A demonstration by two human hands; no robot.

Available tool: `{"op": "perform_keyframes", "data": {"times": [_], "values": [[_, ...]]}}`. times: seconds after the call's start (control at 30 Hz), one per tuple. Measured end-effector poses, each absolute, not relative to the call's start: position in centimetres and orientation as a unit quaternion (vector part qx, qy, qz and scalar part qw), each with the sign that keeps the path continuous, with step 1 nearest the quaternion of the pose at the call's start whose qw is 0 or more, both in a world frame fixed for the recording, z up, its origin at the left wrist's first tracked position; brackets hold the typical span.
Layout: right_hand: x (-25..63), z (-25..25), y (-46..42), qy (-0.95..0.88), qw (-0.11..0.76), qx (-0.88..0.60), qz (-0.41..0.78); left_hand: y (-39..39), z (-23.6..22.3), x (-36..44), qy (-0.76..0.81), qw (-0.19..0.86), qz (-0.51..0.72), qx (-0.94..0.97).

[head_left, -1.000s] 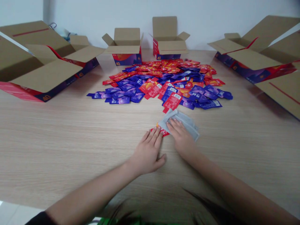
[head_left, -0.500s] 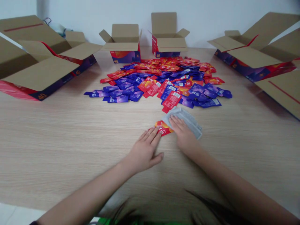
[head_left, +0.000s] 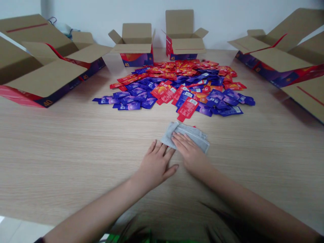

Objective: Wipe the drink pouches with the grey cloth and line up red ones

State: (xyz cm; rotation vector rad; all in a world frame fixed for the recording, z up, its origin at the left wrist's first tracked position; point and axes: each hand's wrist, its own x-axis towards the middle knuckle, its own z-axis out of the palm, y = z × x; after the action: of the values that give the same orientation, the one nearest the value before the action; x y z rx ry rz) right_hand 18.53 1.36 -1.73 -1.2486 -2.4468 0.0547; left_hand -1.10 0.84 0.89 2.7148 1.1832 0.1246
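Under the fingers of my right hand [head_left: 191, 155] lies a folded grey cloth [head_left: 197, 137]; the fingers are together and press it against the table, the thumb hidden. The cloth covers nearly all of a red sachet, and only small red bits show at its edges. My left hand [head_left: 155, 165] rests palm down just left of the cloth, fingers stretched and thumb out to the side. Its fingertips reach the cloth's lower left edge, at the sachet's near end. Just beyond the cloth, another red sachet [head_left: 187, 108] lies with its barcode side up.
A wide heap of red and purple sachets [head_left: 141, 96] spreads over the wooden table [head_left: 76, 152]. Open cartons stand around it: a big one at left [head_left: 50, 77], two smaller ones at the back [head_left: 136, 60] [head_left: 183, 52], and more at right [head_left: 273, 62].
My right hand has slid the cloth left and toward me over the red sachet, whose orange-printed front was showing half a second ago. My left hand stays nearly in place.
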Motion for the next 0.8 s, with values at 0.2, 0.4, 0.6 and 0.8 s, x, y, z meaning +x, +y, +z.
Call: {"op": "perform_keyframes", "data": {"times": [0.2, 0.4, 0.6, 0.8], "values": [[19.4, -1.7, 1.2, -0.83, 0.225, -0.51, -0.017, 0.7, 0.7, -0.9, 0.395, 0.084, 0.045, 0.914], [19.5, -1.8, 1.1, -0.855, 0.203, -0.477, -0.004, 0.8, 1.0, -0.9, 0.39, 0.09, 0.037, 0.916], [18.9, -1.9, 0.4, -0.868, 0.199, -0.456, -0.011, 0.9, 1.2, -0.8, 0.382, 0.085, 0.038, 0.92], [21.5, -1.8, 1.6, -0.829, 0.214, -0.517, 0.013, 0.9, 1.5, -0.9, 0.376, 0.081, 0.041, 0.922]]}}
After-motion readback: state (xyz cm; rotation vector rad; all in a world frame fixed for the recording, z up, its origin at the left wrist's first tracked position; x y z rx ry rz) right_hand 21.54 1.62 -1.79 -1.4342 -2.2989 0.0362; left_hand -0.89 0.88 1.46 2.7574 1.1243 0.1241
